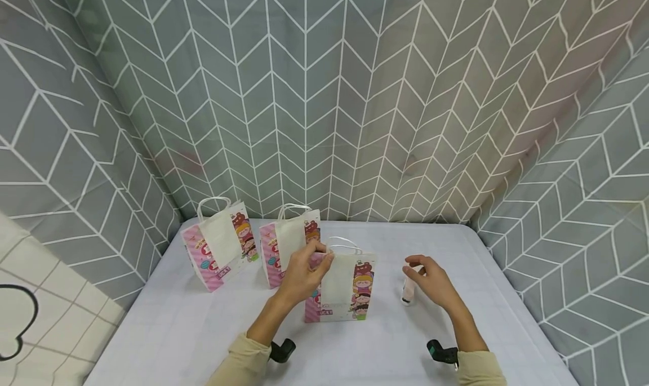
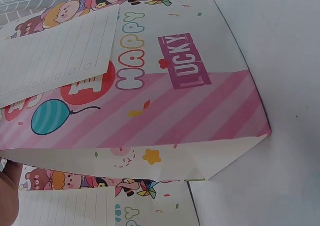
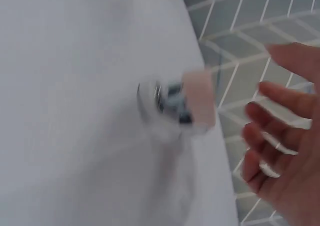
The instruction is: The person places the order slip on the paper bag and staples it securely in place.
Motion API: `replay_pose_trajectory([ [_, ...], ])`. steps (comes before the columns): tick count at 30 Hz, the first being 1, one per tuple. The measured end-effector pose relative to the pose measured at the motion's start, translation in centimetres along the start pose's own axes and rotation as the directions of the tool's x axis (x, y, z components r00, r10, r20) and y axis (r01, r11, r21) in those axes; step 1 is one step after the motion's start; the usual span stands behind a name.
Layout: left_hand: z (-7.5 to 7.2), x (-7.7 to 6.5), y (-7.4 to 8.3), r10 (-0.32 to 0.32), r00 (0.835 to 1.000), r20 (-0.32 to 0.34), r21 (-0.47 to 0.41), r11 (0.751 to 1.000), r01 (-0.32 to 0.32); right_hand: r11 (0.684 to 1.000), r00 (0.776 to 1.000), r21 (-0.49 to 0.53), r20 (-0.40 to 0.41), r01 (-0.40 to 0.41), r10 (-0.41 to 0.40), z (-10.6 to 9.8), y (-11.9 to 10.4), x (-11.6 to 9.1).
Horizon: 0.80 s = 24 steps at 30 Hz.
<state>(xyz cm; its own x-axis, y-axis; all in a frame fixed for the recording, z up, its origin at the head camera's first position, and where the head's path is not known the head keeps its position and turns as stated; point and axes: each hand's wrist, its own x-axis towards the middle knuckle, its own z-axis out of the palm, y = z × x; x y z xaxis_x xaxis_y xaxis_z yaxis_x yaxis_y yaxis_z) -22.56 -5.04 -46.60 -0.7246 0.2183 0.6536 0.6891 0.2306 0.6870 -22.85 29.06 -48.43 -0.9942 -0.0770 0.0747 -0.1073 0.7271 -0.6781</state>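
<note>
The nearest gift bag (image 1: 337, 287), white paper with pink stripes, cartoon figures and a lined white sheet on its front, stands upright. My left hand (image 1: 303, 270) pinches its top left edge between thumb and fingers; only a bit of that hand (image 2: 7, 196) shows in the left wrist view. A small upright item (image 1: 408, 291), pale pink with a clear, dark-marked end, stands on the table right of the bag. Close above it, my right hand (image 1: 428, 279) has its fingers loosely bent and apart. The right wrist view shows a gap between the fingers and the blurred pink item (image 3: 199, 98).
Two matching bags with handles stand further back, one at the far left (image 1: 223, 242) and one just behind my left hand (image 1: 290, 239). A white cloth covers the table (image 1: 228, 324). Grey patterned curtains (image 1: 324, 121) hang behind and at both sides.
</note>
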Motion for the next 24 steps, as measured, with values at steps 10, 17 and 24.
replay_pose_trajectory([
  [10,-0.1,0.0,-0.1,0.012,1.000,-0.001,0.000,1.000,-0.012,0.997,0.972,-0.041,0.224,-0.064,0.072,0.8,3.1,-0.7],
  [17,-0.1,0.0,0.0,0.005,1.000,0.002,0.006,1.000,-0.005,0.990,0.961,0.047,0.252,-0.131,0.115,0.9,2.8,-1.2],
  [24,0.0,0.1,0.0,0.013,1.000,-0.001,0.006,1.000,-0.013,0.986,0.958,0.092,0.264,-0.142,0.114,1.3,2.6,-1.3],
])
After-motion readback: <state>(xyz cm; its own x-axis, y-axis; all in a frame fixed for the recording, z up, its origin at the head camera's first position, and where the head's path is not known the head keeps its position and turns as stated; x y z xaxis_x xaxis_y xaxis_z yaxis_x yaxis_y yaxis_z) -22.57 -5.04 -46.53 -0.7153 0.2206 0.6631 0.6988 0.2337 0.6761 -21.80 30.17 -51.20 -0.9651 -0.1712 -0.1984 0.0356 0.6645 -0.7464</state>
